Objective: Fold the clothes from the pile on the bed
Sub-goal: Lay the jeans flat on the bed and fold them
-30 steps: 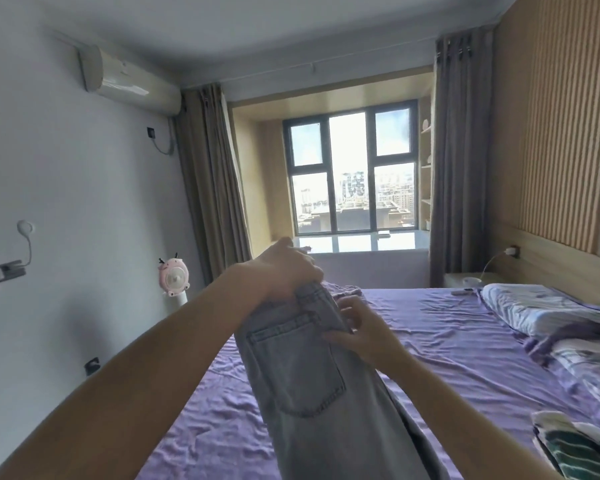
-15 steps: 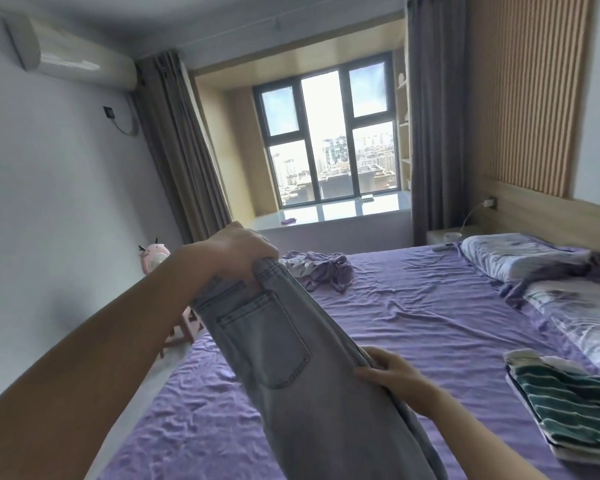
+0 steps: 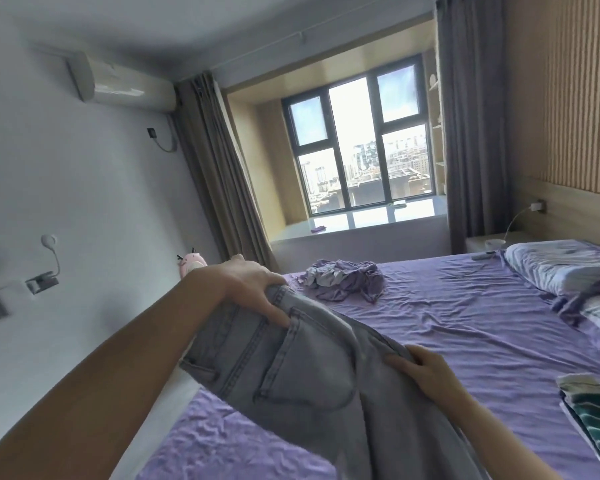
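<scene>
I hold a pair of light grey-blue jeans (image 3: 302,368) in the air over the near left part of the bed (image 3: 465,334), back pocket facing me. My left hand (image 3: 253,289) grips the waistband at the top. My right hand (image 3: 426,372) grips the right edge of the jeans lower down. The legs run down out of the frame. A crumpled purple and white garment (image 3: 343,278) lies on the purple sheet at the far side of the bed.
A folded stack with a green striped garment (image 3: 596,414) sits at the right edge of the bed. Pillows and a patterned quilt (image 3: 568,268) lie at the headboard on the right. A white wall runs along the left; a pink fan (image 3: 191,263) stands beside it.
The jeans have tilted from hanging upright to slanting across toward the right. My right hand slid down and right along their edge. The view swung and the far purple garment came into sight.
</scene>
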{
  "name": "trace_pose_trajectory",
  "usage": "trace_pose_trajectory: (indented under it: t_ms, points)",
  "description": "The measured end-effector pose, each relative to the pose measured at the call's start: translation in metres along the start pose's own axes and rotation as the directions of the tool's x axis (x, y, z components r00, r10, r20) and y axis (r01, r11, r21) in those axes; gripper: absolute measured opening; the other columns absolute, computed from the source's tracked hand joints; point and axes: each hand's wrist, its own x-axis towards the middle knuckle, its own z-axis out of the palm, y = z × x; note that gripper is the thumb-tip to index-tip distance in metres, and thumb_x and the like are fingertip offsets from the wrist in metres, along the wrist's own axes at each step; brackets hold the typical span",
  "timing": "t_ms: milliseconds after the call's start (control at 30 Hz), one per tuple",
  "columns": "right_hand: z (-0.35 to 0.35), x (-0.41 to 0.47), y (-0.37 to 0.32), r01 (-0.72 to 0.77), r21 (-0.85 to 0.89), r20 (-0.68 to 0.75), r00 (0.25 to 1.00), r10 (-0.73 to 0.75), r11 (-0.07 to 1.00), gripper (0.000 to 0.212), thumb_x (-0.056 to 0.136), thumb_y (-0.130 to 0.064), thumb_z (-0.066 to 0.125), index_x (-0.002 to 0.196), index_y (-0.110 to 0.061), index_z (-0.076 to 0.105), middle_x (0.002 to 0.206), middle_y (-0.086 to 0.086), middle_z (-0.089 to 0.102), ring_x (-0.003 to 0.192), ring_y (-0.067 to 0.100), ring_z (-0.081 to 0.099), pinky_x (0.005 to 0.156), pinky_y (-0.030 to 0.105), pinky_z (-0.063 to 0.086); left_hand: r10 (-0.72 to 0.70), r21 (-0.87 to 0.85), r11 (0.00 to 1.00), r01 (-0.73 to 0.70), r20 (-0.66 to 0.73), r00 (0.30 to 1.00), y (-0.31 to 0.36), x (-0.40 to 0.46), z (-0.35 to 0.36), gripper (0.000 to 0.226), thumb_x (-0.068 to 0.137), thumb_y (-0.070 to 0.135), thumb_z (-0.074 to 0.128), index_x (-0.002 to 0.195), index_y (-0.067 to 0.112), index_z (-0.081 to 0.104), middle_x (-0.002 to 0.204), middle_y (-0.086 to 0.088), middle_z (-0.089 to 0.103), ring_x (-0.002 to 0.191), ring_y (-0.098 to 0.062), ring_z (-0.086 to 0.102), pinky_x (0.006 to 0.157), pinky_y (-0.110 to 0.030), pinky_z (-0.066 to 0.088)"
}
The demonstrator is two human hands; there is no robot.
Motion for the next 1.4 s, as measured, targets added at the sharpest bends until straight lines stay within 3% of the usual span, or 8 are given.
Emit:
trace_pose_trajectory:
  t_ms: [167, 400, 533, 700, 800, 1000, 1133, 1400]
  points:
    - [0.0, 0.018, -0.001, 0.075, -0.132, -0.029, 0.996, -0.08, 0.988, 0.041, 0.08, -0.015, 0.073, 0.05, -0.021, 0.045, 0.043, -0.011, 0.04, 0.05, 0.007, 0.035, 0.048, 0.021, 0.027, -0.064, -0.302, 0.947, 0.106, 0.143, 0.988, -0.004, -0.017, 0.005, 0.037, 0.068, 0.08, 0.041, 0.089, 0.052, 0.053, 0.116, 0.008, 0.055, 0.109, -0.021, 0.048, 0.094, -0.043, 0.04]
    - [0.023, 0.029, 0.0, 0.111, -0.175, 0.097, 0.991, -0.095, 0.978, 0.046, 0.079, -0.02, 0.074, 0.053, -0.022, 0.037, 0.048, -0.011, 0.033, 0.047, 0.0, 0.031, 0.049, 0.021, 0.026, 0.056, 0.338, 0.941, 0.01, -0.188, 0.981, -0.005, -0.003, 0.022, 0.038, 0.072, 0.06, 0.059, 0.083, 0.025, 0.048, 0.097, 0.006, 0.062, 0.099, -0.016, 0.054, 0.099, -0.037, 0.028]
    - [0.034, 0.029, 0.009, 0.037, -0.112, 0.147, 0.989, -0.02, 0.993, 0.038, 0.08, -0.021, 0.074, 0.058, -0.021, 0.043, 0.054, -0.011, 0.037, 0.048, -0.001, 0.032, 0.046, 0.018, 0.024, 0.111, 0.349, 0.935, -0.063, -0.118, 0.987, 0.002, 0.012, 0.039, 0.013, 0.082, 0.022, 0.052, 0.092, 0.024, 0.043, 0.104, 0.002, 0.062, 0.103, -0.021, 0.059, 0.086, -0.035, 0.04]
    - [0.03, 0.018, 0.032, -0.04, -0.174, 0.372, 0.923, 0.103, 0.984, 0.019, 0.084, -0.003, 0.059, 0.072, -0.018, 0.055, 0.07, -0.004, 0.051, 0.067, 0.006, 0.047, 0.062, 0.021, 0.036, 0.18, 0.365, 0.92, -0.14, -0.078, 0.981, 0.001, 0.037, 0.059, 0.052, 0.092, 0.018, 0.042, 0.136, 0.046, 0.036, 0.127, 0.014, 0.054, 0.117, -0.014, 0.051, 0.08, -0.03, 0.032]
    - [0.031, 0.019, 0.035, 0.007, -0.323, 0.433, 0.89, 0.141, 0.946, 0.032, 0.08, 0.002, 0.047, 0.077, -0.03, 0.048, 0.074, -0.015, 0.046, 0.065, -0.003, 0.043, 0.059, 0.014, 0.035, 0.25, 0.4, 0.895, -0.199, -0.08, 0.965, 0.002, 0.054, 0.064, 0.037, 0.09, 0.023, 0.045, 0.121, 0.043, 0.048, 0.112, 0.017, 0.058, 0.109, -0.012, 0.05, 0.086, -0.032, 0.033]
    - [0.047, 0.036, 0.059, 0.052, -0.459, 0.259, 0.963, 0.078, 0.887, 0.027, 0.091, -0.005, 0.045, 0.076, -0.022, 0.058, 0.089, 0.003, 0.057, 0.083, 0.011, 0.048, 0.075, 0.03, 0.039, 0.275, 0.452, 0.862, -0.23, -0.035, 0.961, -0.006, 0.09, 0.071, 0.022, 0.084, 0.02, 0.052, 0.103, 0.032, 0.056, 0.105, 0.013, 0.059, 0.105, -0.011, 0.053, 0.092, -0.028, 0.035]
    - [0.054, 0.051, 0.073, -0.093, -0.74, -0.089, 0.995, 0.039, 0.666, 0.019, 0.094, -0.027, 0.045, 0.093, -0.025, 0.064, 0.102, 0.0, 0.059, 0.095, 0.02, 0.057, 0.069, 0.029, 0.041, 0.264, 0.427, 0.882, -0.199, -0.097, 0.96, -0.014, 0.108, 0.078, 0.023, 0.085, 0.018, 0.053, 0.102, 0.033, 0.057, 0.105, 0.012, 0.059, 0.105, -0.013, 0.051, 0.087, -0.031, 0.031]
    - [0.078, 0.083, 0.069, -0.313, -0.344, -0.106, 0.95, 0.295, 0.885, 0.017, 0.099, -0.022, 0.041, 0.104, -0.017, 0.056, 0.104, 0.009, 0.062, 0.098, 0.026, 0.057, 0.069, 0.027, 0.033, 0.243, 0.391, 0.906, -0.165, -0.159, 0.957, -0.044, 0.145, 0.085, 0.029, 0.081, 0.015, 0.053, 0.103, 0.034, 0.057, 0.104, 0.01, 0.058, 0.106, -0.015, 0.052, 0.08, -0.032, 0.024]
